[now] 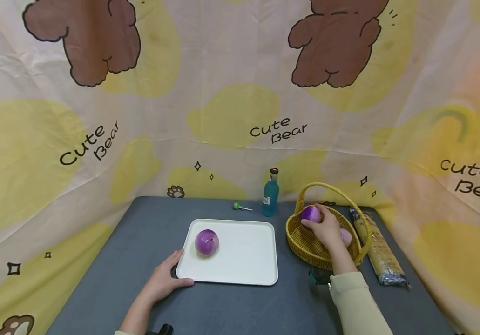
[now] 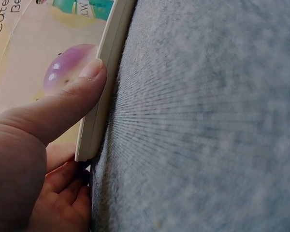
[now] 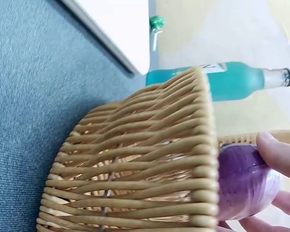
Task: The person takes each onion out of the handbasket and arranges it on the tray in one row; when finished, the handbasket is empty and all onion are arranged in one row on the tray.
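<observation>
Toward right edge of bench (image 1: 231, 307), gripping onion (image 1: 310, 214) at mouth of basket (image 1: 296, 243), right of tray (image 1: 244, 251), with right fingers (image 3: 282, 153); touching tray with spread left fingers (image 1: 171, 260).

A dark grey-blue bench (image 1: 240, 309) is enclosed at the rear and both sides by a creased pale fabric backdrop (image 1: 219, 56), printed with yellow patches (image 1: 235, 116), brown bears (image 1: 336, 51) and black "Cute Bear" lettering (image 1: 279, 130).

head: high, forward-down | left wrist: sideways, near tray (image 2: 94, 133) | right wrist: sideways, near basket (image 3: 204, 145); upper-right bottle (image 3: 237, 82) shared with head
</observation>
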Demonstrator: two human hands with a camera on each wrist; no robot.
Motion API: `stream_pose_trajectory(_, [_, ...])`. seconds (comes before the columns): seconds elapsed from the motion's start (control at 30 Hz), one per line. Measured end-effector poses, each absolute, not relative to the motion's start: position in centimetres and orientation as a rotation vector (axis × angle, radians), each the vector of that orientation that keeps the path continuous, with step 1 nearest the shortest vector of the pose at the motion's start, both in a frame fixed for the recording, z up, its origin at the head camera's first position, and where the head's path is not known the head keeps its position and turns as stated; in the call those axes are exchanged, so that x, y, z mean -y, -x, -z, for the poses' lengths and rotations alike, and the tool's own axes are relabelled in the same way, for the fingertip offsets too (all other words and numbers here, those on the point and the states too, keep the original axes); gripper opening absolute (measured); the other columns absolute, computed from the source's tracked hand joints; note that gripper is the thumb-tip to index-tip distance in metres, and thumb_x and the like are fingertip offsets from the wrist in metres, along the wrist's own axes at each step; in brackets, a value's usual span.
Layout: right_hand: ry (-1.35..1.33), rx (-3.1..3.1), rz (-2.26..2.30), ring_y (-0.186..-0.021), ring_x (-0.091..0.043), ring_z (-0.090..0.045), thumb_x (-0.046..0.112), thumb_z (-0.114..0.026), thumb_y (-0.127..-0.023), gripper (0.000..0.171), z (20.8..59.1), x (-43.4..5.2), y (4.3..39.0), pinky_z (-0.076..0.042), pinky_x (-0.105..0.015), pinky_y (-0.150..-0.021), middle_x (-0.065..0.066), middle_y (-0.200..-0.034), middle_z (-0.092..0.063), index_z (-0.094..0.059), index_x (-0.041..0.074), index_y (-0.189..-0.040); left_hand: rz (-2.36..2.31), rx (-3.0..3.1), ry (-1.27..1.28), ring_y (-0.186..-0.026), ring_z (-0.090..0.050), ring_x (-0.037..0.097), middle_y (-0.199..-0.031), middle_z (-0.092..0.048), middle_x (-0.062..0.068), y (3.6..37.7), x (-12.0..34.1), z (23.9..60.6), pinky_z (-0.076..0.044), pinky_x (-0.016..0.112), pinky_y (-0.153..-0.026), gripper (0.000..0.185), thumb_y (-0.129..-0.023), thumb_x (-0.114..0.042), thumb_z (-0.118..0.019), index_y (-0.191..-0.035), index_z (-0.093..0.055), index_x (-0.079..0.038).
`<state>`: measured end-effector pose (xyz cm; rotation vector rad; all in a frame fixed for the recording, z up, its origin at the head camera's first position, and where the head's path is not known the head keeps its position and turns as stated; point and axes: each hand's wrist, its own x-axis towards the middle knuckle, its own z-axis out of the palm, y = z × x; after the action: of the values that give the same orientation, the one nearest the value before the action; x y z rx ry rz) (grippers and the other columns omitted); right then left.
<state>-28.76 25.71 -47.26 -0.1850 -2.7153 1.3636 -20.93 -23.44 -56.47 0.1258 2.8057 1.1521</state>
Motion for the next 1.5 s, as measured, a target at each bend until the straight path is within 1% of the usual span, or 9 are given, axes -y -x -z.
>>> stream_pose_trajectory(0.27, [0.172, 2.674, -1.411, -0.136, -0.044, -0.047, 0.032, -0.075, -0.092, 0.082, 46.4, -25.0, 27.1, -0.044, -0.057, -0.108, -0.025, -0.155, -0.04, -0.033, 0.01, -0.158, -1.153, -2.812, -0.122, -0.147, -0.03, 0.048, -0.16, -0.033, 0.028, 20.9, 23.5, 56.5, -0.03, 0.066, -0.114, 0.111, -0.069, -0.048, -0.091, -0.157, -0.036, -0.006])
stream_pose_trajectory(0.57, [0.125, 2.632, -1.429, -0.133, -0.041, -0.05, 0.04, -0.079, -0.088, 0.085, 45.9, -24.3, 25.3, -0.047, -0.056, -0.106, -0.021, -0.154, -0.044, -0.037, 0.013, -0.157, -1.157, -2.806, -0.109, -0.148, -0.03, 0.047, -0.16, -0.033, 0.027, 20.8, 23.3, 56.5, -0.03, 0.065, -0.114, 0.111, -0.069, -0.047, -0.091, -0.156, -0.037, -0.006])
stream_pose_trajectory(0.7, [0.106, 2.641, -1.418, -0.133, -0.042, -0.049, 0.042, -0.08, -0.086, 0.086, 45.6, -23.6, 24.8, -0.046, -0.057, -0.106, -0.02, -0.153, -0.045, -0.038, 0.015, -0.156, -1.159, -2.808, -0.11, -0.148, -0.03, 0.047, -0.16, -0.033, 0.027, 20.8, 23.3, 56.5, -0.031, 0.065, -0.114, 0.111, -0.069, -0.047, -0.091, -0.156, -0.037, -0.006])
stream_pose_trajectory(0.9, [0.106, 2.642, -1.478, -0.136, -0.042, -0.046, 0.036, -0.08, -0.088, 0.082, 45.3, -22.5, 24.2, -0.045, -0.058, -0.107, -0.019, -0.154, -0.042, -0.038, 0.017, -0.156, -1.153, -2.811, -0.114, -0.148, -0.03, 0.047, -0.16, -0.033, 0.027, 20.8, 23.3, 56.4, -0.03, 0.066, -0.114, 0.111, -0.069, -0.048, -0.091, -0.157, -0.037, -0.007])
stream_pose_trajectory(1.0, [0.087, 2.633, -1.47, -0.136, -0.043, -0.045, 0.034, -0.08, -0.088, 0.081, 45.4, -21.8, 24.1, -0.045, -0.059, -0.108, -0.019, -0.154, -0.042, -0.039, 0.015, -0.155, -1.156, -2.811, -0.113, -0.148, -0.03, 0.047, -0.16, -0.033, 0.027, 20.8, 23.3, 56.4, -0.03, 0.066, -0.114, 0.111, -0.069, -0.048, -0.091, -0.156, -0.037, -0.006])
stream_pose_trajectory(1.23, [0.052, 2.617, -1.484, -0.135, -0.04, -0.048, 0.031, -0.082, -0.086, 0.079, 45.8, -20.5, 24.0, -0.047, -0.056, -0.106, -0.016, -0.151, -0.046, -0.043, 0.017, -0.153, -1.16, -2.808, -0.106, -0.147, -0.031, 0.047, -0.159, -0.033, 0.027, 20.6, 23.3, 56.3, -0.031, 0.065, -0.114, 0.111, -0.068, -0.048, -0.091, -0.156, -0.037, -0.006])
stream_pose_trajectory(1.5, [0.016, 2.603, -1.454, -0.132, -0.039, -0.051, 0.032, -0.084, -0.084, 0.078, 46.1, -19.3, 24.1, -0.049, -0.055, -0.104, -0.017, -0.149, -0.05, -0.047, 0.016, -0.151, -1.184, -2.789, -0.108, -0.147, -0.03, 0.048, -0.16, -0.032, 0.028, 20.6, 23.3, 56.1, -0.031, 0.066, -0.113, 0.11, -0.069, -0.046, -0.091, -0.156, -0.037, -0.007])
